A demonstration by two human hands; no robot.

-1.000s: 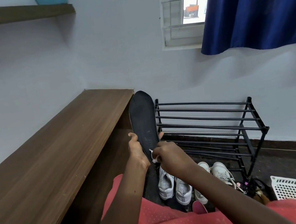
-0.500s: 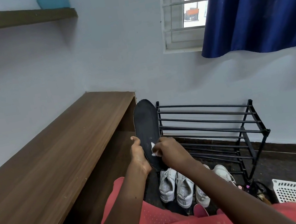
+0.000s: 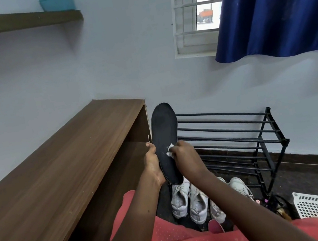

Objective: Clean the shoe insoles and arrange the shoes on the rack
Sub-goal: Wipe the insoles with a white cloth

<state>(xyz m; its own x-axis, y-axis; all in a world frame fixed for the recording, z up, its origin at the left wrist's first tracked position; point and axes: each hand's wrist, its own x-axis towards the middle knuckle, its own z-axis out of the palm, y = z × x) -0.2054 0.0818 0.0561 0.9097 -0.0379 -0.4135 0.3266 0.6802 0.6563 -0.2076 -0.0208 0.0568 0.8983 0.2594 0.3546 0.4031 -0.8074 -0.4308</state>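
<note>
Head view, step: This looks like the cleaning step. The person is wiping one black insole [image 3: 166, 138].
Head view, where the insole is: It is held up in the air, just left of the black rack [image 3: 238, 128] and in front of its left end.
Head view, left hand: The left hand [image 3: 152, 164] grasps the insole by its left edge, on the lower half.
Head view, right hand: The right hand [image 3: 188, 158] pinches a small white wipe [image 3: 170, 150] and presses it on the middle of the insole.
Head view, which way it points: The insole stands almost straight up. The round toe end is at the top and the heel end is at the bottom. Its dark face looks at the person.
Head view, shoes: The white shoes [image 3: 187, 201] sit on the floor in front of the rack, not on it yet.
Head view, next move: I think the wipe should rub along the length of the insole, up to the toe and down to the heel. The left hand must hold tight so the soft insole does not bend.
</note>
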